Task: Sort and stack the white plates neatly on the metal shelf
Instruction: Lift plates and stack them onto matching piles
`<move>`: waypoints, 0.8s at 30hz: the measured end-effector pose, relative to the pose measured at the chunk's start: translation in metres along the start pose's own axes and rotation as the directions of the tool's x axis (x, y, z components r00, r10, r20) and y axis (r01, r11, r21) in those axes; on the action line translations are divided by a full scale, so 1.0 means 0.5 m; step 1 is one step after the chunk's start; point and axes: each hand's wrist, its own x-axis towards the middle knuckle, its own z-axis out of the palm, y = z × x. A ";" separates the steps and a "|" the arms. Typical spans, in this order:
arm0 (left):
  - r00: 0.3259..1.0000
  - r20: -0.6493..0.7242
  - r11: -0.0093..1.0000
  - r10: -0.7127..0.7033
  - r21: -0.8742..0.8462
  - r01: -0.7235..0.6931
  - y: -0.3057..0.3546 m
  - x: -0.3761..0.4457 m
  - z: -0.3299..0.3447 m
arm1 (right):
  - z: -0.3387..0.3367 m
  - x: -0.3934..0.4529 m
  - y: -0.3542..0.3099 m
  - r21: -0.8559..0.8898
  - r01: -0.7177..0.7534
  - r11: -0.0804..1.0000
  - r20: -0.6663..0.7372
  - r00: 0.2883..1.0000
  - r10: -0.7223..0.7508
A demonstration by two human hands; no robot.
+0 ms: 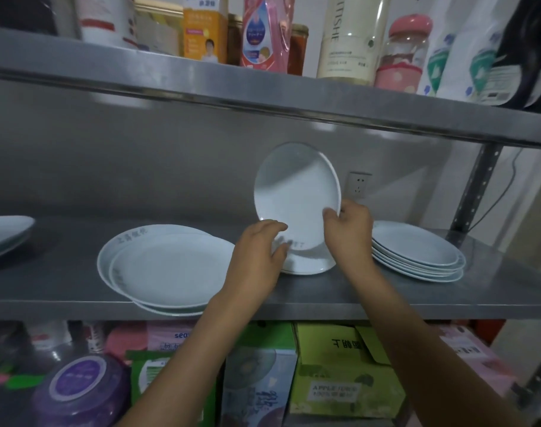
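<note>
Head view, metal shelf [340, 298]: I see white plates spread along its middle level.
Left stack [167, 269]: two or three big plates lying flat, overlapping unevenly, nearest one overhanging the front edge.
Right stack [417, 252]: several plates lying flat, nested.
Tilted plate [295, 195]: centre, far side, standing nearly on edge, face toward me, long axis up-down, lower rim on a flat plate [309, 266].
Right hand [347, 231]: fingers pinching the tilted plate's right rim.
Left hand [258, 257]: fingers curled open at its lower edge; contact unclear.
Far-left plate [4, 235]: cut off by the frame.
</note>
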 end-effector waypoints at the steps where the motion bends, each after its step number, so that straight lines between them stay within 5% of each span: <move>1: 1.000 -0.001 1.000 0.006 0.003 -0.006 -0.003 -0.003 -0.005 | 0.007 -0.004 -0.009 0.110 -0.081 0.991 0.017 0.997 0.080; 6: 0.998 -0.065 0.999 0.027 0.032 -0.025 -0.019 -0.016 -0.034 | 0.032 -0.027 -0.049 0.511 -0.465 0.723 0.302 0.884 0.356; 14: 0.978 -0.190 0.987 0.088 0.148 -0.060 -0.048 -0.040 -0.114 | 0.091 -0.063 -0.074 0.570 -0.684 0.455 0.578 0.728 0.369; 20: 0.972 -0.200 0.976 0.121 0.205 -0.079 -0.075 -0.065 -0.169 | 0.132 -0.097 -0.097 0.525 -0.735 0.430 0.676 0.666 0.314; 24: 0.962 -0.248 0.981 0.114 0.184 -0.069 -0.095 -0.079 -0.205 | 0.145 -0.119 -0.121 0.478 -0.637 0.605 0.631 0.728 0.268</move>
